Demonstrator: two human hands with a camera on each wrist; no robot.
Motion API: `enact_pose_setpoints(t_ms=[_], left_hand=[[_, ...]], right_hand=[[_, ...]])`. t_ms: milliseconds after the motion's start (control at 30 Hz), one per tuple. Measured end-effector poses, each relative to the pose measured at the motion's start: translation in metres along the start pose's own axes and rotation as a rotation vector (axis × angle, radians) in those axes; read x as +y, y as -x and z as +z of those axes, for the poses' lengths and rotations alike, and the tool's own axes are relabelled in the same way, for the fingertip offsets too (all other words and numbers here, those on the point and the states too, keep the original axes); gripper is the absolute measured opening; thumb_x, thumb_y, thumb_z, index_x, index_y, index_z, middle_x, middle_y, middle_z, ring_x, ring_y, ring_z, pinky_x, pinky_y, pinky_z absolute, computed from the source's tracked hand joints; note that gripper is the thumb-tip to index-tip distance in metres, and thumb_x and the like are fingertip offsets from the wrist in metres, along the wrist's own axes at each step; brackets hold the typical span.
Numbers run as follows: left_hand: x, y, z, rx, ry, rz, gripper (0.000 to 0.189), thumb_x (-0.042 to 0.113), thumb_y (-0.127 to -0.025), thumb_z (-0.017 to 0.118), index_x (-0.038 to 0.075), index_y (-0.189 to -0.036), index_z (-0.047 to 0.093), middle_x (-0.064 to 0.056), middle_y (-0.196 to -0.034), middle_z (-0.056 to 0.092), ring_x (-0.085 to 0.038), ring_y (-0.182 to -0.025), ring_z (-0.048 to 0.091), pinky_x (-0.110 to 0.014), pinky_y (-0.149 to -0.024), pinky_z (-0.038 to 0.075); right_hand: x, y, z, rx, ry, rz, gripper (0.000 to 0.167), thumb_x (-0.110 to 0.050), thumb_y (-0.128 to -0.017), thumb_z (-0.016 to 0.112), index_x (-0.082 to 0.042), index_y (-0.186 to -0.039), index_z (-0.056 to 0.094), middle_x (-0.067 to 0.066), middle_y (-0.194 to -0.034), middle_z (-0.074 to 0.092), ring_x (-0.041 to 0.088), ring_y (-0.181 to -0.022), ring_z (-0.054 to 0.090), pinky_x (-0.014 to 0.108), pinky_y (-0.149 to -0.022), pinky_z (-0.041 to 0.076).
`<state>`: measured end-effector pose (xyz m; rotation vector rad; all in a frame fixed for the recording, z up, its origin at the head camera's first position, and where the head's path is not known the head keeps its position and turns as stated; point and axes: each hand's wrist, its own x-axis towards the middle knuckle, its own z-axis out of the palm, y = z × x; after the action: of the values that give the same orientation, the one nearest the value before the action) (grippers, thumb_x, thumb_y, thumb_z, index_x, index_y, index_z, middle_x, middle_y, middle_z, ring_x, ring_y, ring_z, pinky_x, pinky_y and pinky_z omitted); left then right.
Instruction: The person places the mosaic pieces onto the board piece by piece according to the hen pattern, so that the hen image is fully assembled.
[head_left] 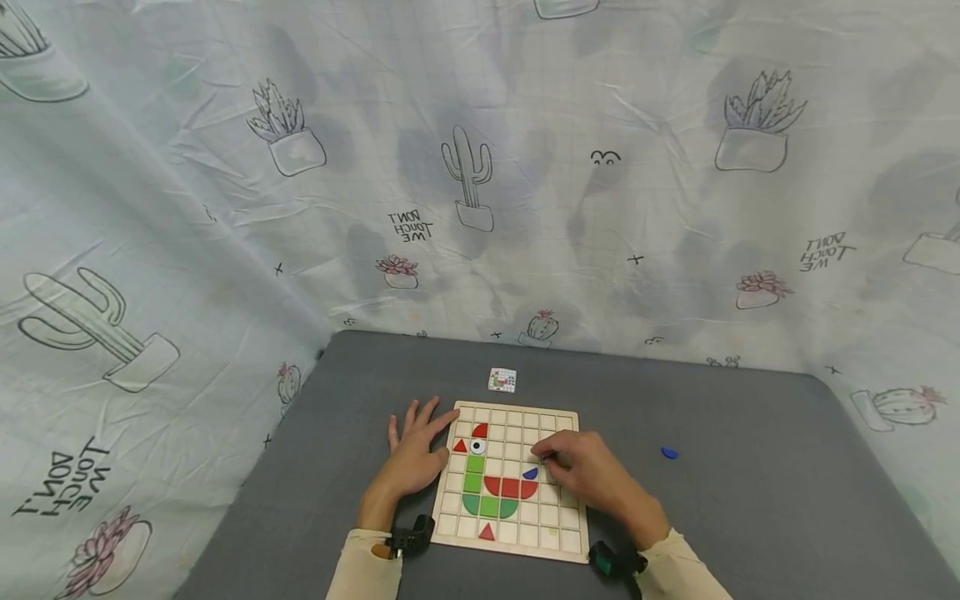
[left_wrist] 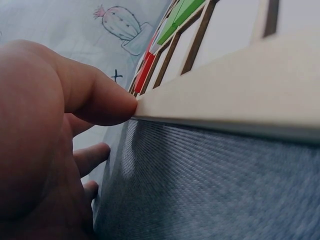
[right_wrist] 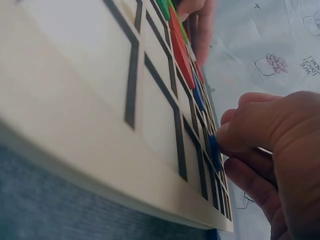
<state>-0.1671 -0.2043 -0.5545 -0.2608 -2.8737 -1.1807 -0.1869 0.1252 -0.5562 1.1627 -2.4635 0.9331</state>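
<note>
A wooden grid board (head_left: 551, 539) lies on the table with coloured pieces in its cells. My left hand (head_left: 411, 457) is spread at its left side, index finger and thumb touching the edge. Between thumb and fingers, my right hand (head_left: 592, 471) pinches a small blue piece (right_wrist: 214, 152) over the board's right half; its full shape is hidden. Just left of that hand sits another blue piece (head_left: 530, 473), above a red row (head_left: 511, 488). Green squares (head_left: 474, 472), a round eye piece (head_left: 477, 447) and a red triangle (head_left: 460, 446) fill cells on the left.
Behind the board lies a small pattern card (head_left: 502, 380). A loose blue piece (head_left: 670, 453) rests on the grey table (head_left: 750, 500), right of the right hand. Printed cloth (head_left: 540, 208) hangs behind the table and along its left side.
</note>
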Motion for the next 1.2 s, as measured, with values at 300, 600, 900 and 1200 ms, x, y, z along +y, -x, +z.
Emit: enact_pose_setpoints(t_ms=[300,600,900,1200], left_hand=[[0.000,0.001,0.001,-0.001,-0.001,0.004,0.065,0.002,-0.096,0.061,0.017,-0.159,0.060,-0.021,-0.179,0.030,-0.053,-0.169,0.005,-0.076,-0.127,-0.015],[0.002,0.001,0.000,0.004,-0.003,0.003,0.066,0.002,-0.095,0.061,0.017,-0.159,0.061,-0.022,-0.179,0.031,-0.053,-0.169,0.005,-0.076,-0.127,-0.014],[0.000,0.003,-0.001,-0.001,0.003,0.002,0.066,0.001,-0.095,0.060,0.016,-0.160,0.060,-0.022,-0.179,0.030,-0.054,-0.169,0.004,-0.076,-0.127,-0.015],[-0.001,0.001,0.001,0.005,-0.005,0.005,0.066,0.002,-0.095,0.060,0.017,-0.159,0.061,-0.022,-0.178,0.031,-0.054,-0.168,0.005,-0.076,-0.127,-0.013]], right_hand=[[-0.003,0.022,-0.018,0.146,-0.020,0.117,0.034,0.006,-0.084,0.087,-0.013,-0.112,0.085,-0.006,-0.108,0.084,0.013,-0.097,0.080,0.040,-0.079,0.067],[0.017,0.067,-0.065,0.311,-0.241,0.363,0.031,0.001,-0.093,0.083,-0.009,-0.122,0.081,0.008,-0.115,0.084,0.005,-0.105,0.078,0.022,-0.093,0.063],[0.042,0.102,-0.099,0.440,-0.318,0.471,0.031,0.003,-0.096,0.080,0.004,-0.127,0.077,0.007,-0.118,0.084,-0.001,-0.106,0.077,0.014,-0.089,0.060],[0.058,0.119,-0.104,0.415,-0.181,0.591,0.033,-0.010,-0.099,0.082,-0.002,-0.130,0.078,0.001,-0.119,0.083,-0.011,-0.105,0.072,0.007,-0.086,0.056]])
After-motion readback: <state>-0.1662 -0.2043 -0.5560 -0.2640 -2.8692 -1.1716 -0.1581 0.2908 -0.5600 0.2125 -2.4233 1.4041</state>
